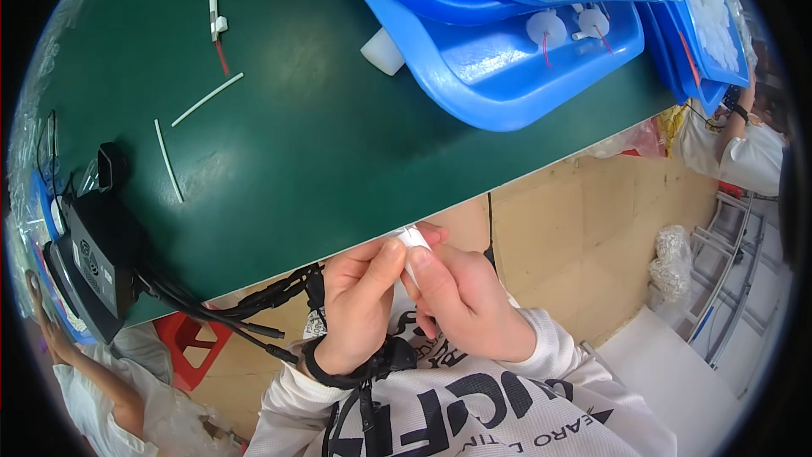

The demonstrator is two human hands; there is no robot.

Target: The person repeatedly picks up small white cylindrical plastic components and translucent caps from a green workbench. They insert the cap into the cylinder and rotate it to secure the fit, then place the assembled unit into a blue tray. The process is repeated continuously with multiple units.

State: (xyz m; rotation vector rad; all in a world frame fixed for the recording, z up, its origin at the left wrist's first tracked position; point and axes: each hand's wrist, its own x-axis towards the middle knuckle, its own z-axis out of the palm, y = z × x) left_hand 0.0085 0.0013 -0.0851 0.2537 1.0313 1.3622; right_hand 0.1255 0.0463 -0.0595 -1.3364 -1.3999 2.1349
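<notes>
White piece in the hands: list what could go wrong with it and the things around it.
The white piece is pinched between the left hand and right hand at the near edge of the green table; if it slipped, it might fall to the floor.

Black cables hang near the left wrist and could snag it.

Two thin white sticks lie loose and might roll if bumped.

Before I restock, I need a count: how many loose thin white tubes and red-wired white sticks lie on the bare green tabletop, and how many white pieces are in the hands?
thin white tubes on the green tabletop: 2
red-wired white stick: 1
white piece in the left hand and right hand: 1 visible
Total: 4
</notes>
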